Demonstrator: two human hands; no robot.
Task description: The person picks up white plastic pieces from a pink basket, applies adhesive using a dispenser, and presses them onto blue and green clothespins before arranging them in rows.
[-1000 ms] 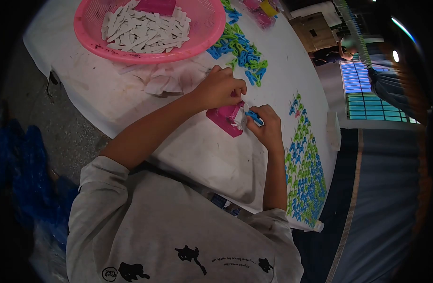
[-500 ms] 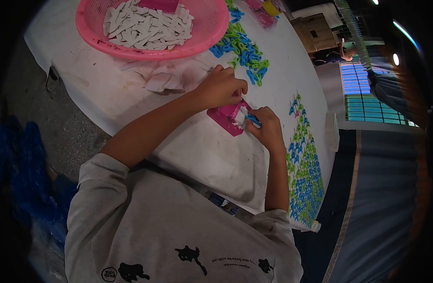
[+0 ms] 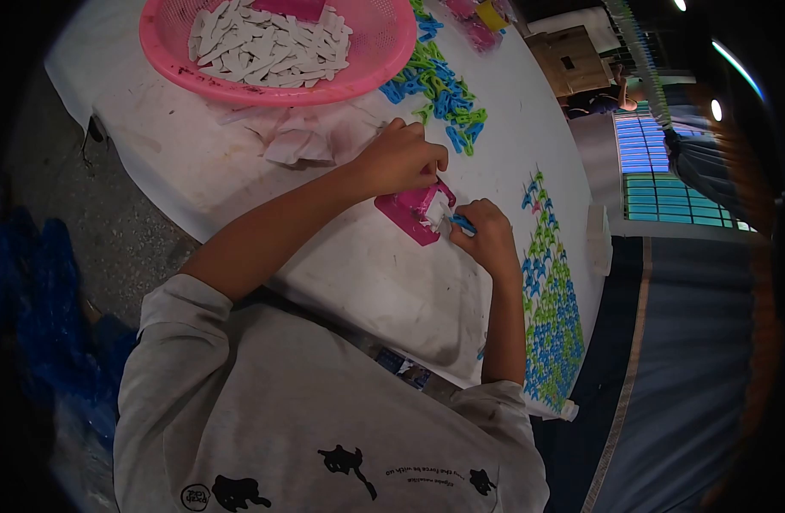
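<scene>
A pink plastic piece (image 3: 401, 212) lies on the white table, with a white item (image 3: 437, 208) on it. My left hand (image 3: 403, 158) is closed at its upper end; what the fingertips hold is hidden. My right hand (image 3: 486, 235), just right of the pink piece, pinches a small blue clip (image 3: 463, 224) close to the white item. Green and blue clips (image 3: 439, 90) lie in a pile beyond my left hand.
A pink basket (image 3: 358, 79) of white strips stands at the upper left of the table (image 3: 358, 274). Many green and blue clips (image 3: 551, 316) spread along the right side. Crumpled cloth (image 3: 298, 145) lies below the basket. A person (image 3: 610, 101) is in the background.
My right hand has shifted slightly right and down with the blue clip, away from the white item. My left hand has hardly moved.
</scene>
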